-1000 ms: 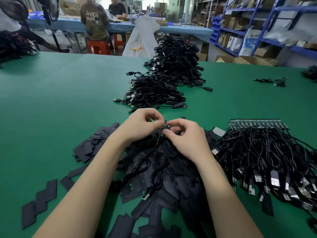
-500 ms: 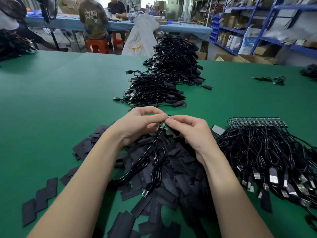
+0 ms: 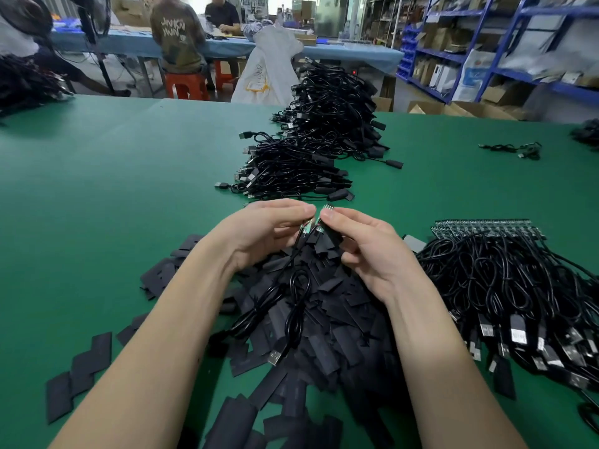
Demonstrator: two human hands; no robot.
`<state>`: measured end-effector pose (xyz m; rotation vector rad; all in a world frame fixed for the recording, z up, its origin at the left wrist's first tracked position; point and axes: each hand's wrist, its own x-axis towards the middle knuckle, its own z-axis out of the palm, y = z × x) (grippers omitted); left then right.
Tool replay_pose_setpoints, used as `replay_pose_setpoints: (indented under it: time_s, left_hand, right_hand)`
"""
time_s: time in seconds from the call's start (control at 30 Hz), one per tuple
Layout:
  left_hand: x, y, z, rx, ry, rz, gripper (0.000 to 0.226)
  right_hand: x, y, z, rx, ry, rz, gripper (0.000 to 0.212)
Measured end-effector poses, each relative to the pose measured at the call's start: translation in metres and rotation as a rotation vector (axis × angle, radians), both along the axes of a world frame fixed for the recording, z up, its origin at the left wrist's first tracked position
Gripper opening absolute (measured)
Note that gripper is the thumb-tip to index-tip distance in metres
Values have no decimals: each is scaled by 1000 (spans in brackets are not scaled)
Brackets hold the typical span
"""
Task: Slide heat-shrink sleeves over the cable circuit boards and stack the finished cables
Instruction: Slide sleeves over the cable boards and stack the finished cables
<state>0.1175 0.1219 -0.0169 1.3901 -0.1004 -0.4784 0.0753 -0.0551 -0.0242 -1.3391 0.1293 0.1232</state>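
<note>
Circuit boards (image 3: 311,225), small and green, sit pinched between your left hand (image 3: 259,233) and right hand (image 3: 366,251) above the heap of flat matte-black heat-shrink sleeves (image 3: 324,312). Their glossy black cables (image 3: 291,303) trail toward you across that heap.

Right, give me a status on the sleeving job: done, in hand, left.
Done: a long stack of sleeved cables lies across the green table ahead. In hand: the left hand and right hand pinch small circuit boards on cables, boards bare. Left: a heap of unsleeved cables at right and loose sleeves below.
</note>
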Motion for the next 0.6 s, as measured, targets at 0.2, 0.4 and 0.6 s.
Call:
replay_pose_setpoints:
  time_s: [0.2, 0.4, 0.6]
  left_hand:
    - [6, 7, -5, 648, -371, 264, 20]
    - [-1, 0, -1, 240, -192, -147, 8]
    - [1, 6, -1, 258, -109, -45, 9]
  right_hand:
    - [2, -4, -5, -117, 7, -87, 7]
    - [2, -7, -7, -126, -30, -55, 20]
    - [0, -23, -4, -567, -89, 13, 9]
